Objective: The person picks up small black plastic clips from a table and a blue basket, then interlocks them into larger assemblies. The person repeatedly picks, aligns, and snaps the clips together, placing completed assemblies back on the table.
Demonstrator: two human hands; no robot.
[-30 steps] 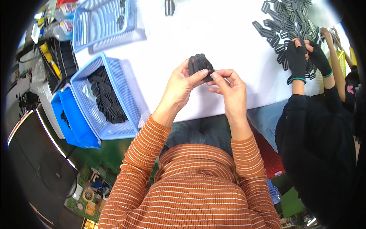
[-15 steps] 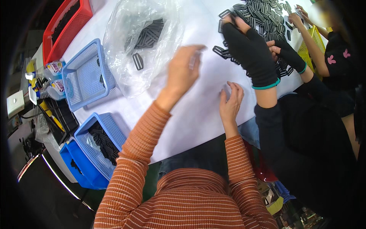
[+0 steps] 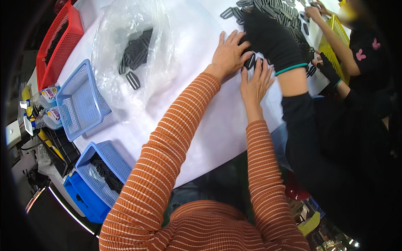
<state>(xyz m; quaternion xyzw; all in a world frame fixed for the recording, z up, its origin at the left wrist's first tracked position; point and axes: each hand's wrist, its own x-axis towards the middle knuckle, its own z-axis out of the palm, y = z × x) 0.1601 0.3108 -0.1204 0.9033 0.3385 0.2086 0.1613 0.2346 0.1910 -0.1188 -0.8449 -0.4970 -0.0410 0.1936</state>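
Note:
My left hand (image 3: 228,53) lies on the white table (image 3: 209,146) with fingers spread, reaching to a few black strap buckles at the near edge of a large pile of buckles (image 3: 289,19). Close beside it, my right hand (image 3: 256,85) has its fingers stretched out. One black buckle (image 3: 250,62) lies between the fingertips of both hands. Neither hand grips anything that I can see. To the left rests a clear plastic bag (image 3: 161,62) with black buckles (image 3: 136,52) in its opening; a single buckle (image 3: 133,80) lies nearer me.
A co-worker's black-gloved hand (image 3: 268,39) reaches across the pile just right of my hands. Another person's hands work by a yellow basket (image 3: 335,33). At left stand a red basket (image 3: 75,31), a pale blue basket (image 3: 69,108), a second blue basket (image 3: 121,161) holding buckles, and bottles (image 3: 52,118).
My left hand has moved right and come down at the pile's edge. My right hand has moved up beside it. The co-worker's gloved hand still reaches over the pile. The whole view has shifted.

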